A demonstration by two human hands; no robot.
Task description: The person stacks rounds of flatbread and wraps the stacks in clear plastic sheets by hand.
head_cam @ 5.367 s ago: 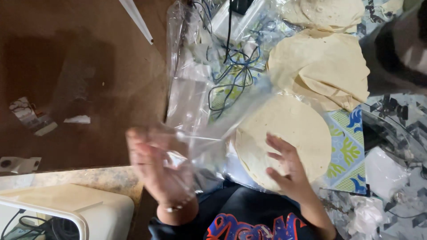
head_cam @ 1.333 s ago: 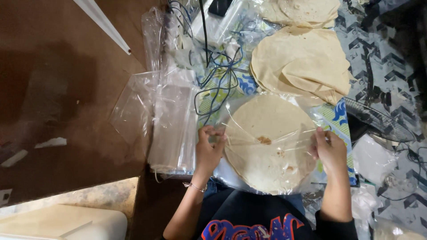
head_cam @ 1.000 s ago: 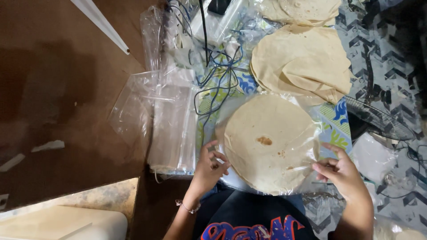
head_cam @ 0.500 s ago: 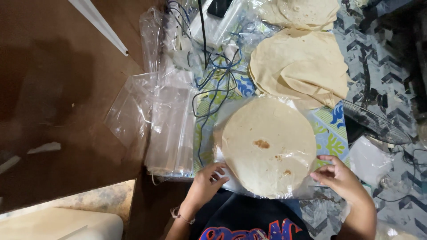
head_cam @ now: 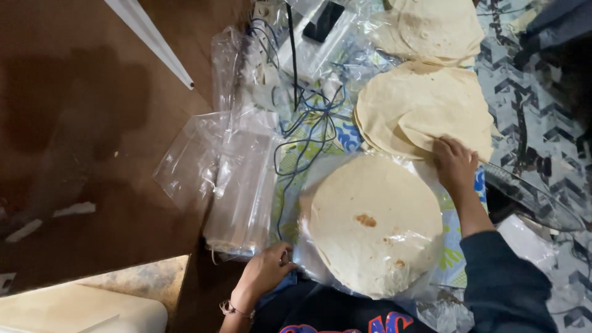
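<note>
At lower centre our left hand pinches the edge of the clear bag holding a round tortilla (one brown spot). Our right hand rests open-fingered on the loose tortilla stack, upper right.

A pale cream flatbread stack with a brown spot sits in clear plastic, on a blue, green and white patterned cloth, with a dark brown table left.
</note>
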